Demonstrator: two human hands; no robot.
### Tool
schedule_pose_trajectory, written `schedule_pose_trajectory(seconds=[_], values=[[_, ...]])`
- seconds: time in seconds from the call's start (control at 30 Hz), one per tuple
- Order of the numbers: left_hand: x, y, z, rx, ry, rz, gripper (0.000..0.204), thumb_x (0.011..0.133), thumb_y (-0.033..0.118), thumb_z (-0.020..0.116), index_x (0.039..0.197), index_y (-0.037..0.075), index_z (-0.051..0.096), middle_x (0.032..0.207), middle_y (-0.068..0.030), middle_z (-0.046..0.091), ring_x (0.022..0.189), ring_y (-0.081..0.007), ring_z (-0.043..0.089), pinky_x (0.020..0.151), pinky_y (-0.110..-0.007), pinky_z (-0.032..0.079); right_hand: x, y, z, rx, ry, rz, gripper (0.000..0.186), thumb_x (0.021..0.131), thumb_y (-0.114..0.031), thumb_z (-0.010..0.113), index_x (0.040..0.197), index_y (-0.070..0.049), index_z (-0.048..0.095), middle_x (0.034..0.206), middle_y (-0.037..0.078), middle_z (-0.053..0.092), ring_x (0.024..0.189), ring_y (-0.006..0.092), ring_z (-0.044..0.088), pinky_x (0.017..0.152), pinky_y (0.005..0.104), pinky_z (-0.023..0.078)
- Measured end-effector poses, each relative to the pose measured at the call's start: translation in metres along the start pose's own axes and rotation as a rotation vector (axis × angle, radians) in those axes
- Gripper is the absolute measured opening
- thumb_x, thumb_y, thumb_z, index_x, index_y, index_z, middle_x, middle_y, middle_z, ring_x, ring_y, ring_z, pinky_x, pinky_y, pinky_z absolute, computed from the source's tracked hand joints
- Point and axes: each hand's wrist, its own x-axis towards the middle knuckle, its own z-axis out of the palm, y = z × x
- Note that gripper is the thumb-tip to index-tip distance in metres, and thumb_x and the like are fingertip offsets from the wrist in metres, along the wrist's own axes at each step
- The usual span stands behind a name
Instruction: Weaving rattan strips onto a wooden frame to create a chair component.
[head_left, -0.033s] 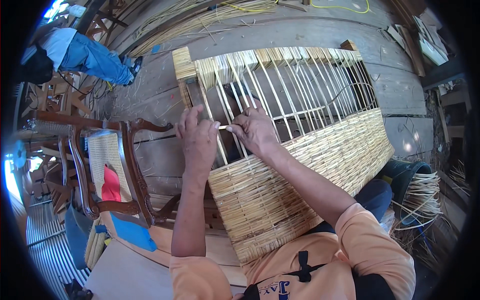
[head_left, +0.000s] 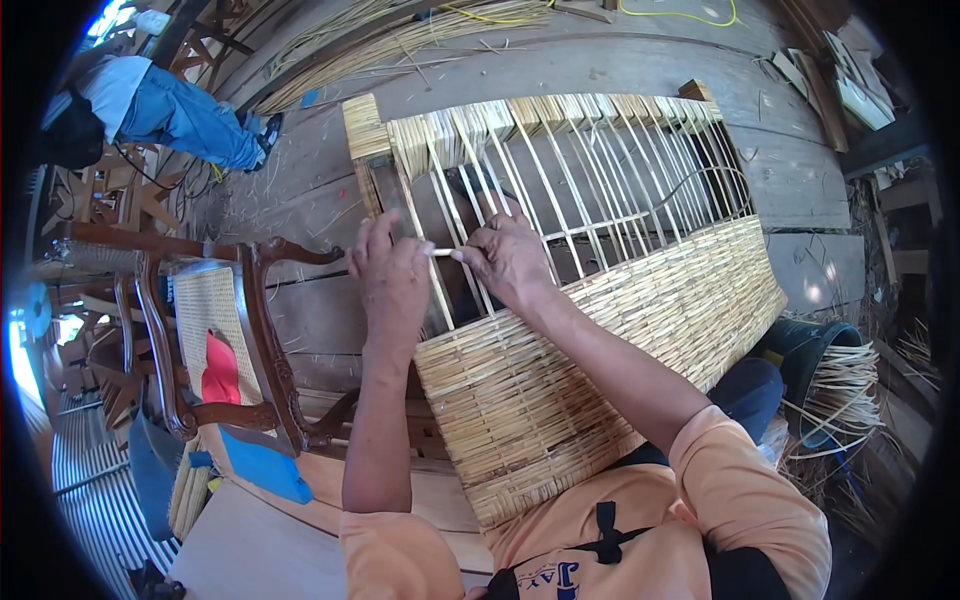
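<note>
A large rectangular panel of pale woven cane strips (head_left: 600,370) is seen from above, resting against the lap of a person in an orange shirt and stretching away over grey wooden floorboards (head_left: 800,190). The near half of the panel is closely woven into a dense mat; the far half shows only bare upright strands (head_left: 600,170) with open gaps between them, so the weaving appears to be roughly half done, with the upper part yet to be filled.

Both hands are held close together at the edge of the finished weave. A thin pale cane strip (head_left: 442,253) is pinched between them: the left hand (head_left: 392,272) is closed on one end, and the right hand (head_left: 508,258) grips the other, with its fingers curled among the upright strands.

To the left, a dark carved wooden chair (head_left: 262,340) with a woven cane back is seen, and a red cloth (head_left: 220,368) lies on it. A dark bucket holding loose cane strips (head_left: 830,385) stands at the right. Another person in blue trousers (head_left: 190,120) is visible at the upper left.
</note>
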Motion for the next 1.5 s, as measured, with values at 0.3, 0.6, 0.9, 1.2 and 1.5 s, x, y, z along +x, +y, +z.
schedule_pose_trajectory(seconds=[0.3,0.6,0.9,1.2,1.5], values=[[-0.006,-0.017,0.021,-0.045,-0.047,-0.093,0.023,0.091,0.019,0.049,0.099,0.002,0.062,0.141,-0.0211,0.03,0.131,-0.0425,0.024,0.108,-0.051,0.02,0.002,-0.004,0.013,-0.083,0.107,-0.085,0.009,0.077,-0.018,0.063,0.074,-0.012,0.069,0.083,0.009,0.055,0.094,0.0295,0.05,0.092,0.0423,0.034],[-0.013,-0.021,0.021,-0.103,-0.001,-0.096,0.019,0.09,0.012,0.05,0.088,-0.004,0.059,0.134,-0.0179,0.04,0.125,-0.0321,0.036,0.105,-0.039,0.026,-0.001,0.07,-0.089,-0.121,0.443,0.212,0.045,0.075,-0.019,0.071,0.113,-0.005,0.054,0.11,0.016,0.057,0.107,0.0315,0.051,0.094,0.0405,0.04],[-0.006,-0.013,0.024,-0.144,0.005,-0.019,0.018,0.088,0.01,0.052,0.084,-0.007,0.056,0.129,-0.0216,0.042,0.119,-0.0344,0.041,0.101,-0.04,0.031,-0.107,0.264,-0.22,0.905,0.446,0.654,0.035,0.093,-0.037,0.05,0.094,-0.004,0.062,0.073,0.003,0.058,0.064,0.0104,0.052,0.058,0.0245,0.039],[-0.021,-0.112,-0.045,0.251,0.277,-0.142,0.03,0.091,0.017,0.045,0.091,-0.012,0.056,0.12,-0.024,0.047,0.108,-0.0357,0.047,0.093,-0.041,0.036,-0.11,0.276,-0.187,0.582,0.349,0.608,0.024,0.087,-0.03,0.058,0.082,-0.008,0.065,0.069,0.003,0.057,0.064,0.0102,0.05,0.064,0.0255,0.045],[-0.058,-0.11,-0.173,0.626,0.091,-0.333,0.057,0.097,0.042,0.037,0.125,-0.007,0.044,0.112,-0.032,0.052,0.095,-0.0421,0.054,0.083,-0.048,0.042,-0.095,0.252,-0.127,0.012,-0.075,0.44,0.026,0.088,-0.023,0.058,0.113,-0.022,0.062,0.11,0.011,0.061,0.1,0.0216,0.057,0.082,0.0336,0.05]])
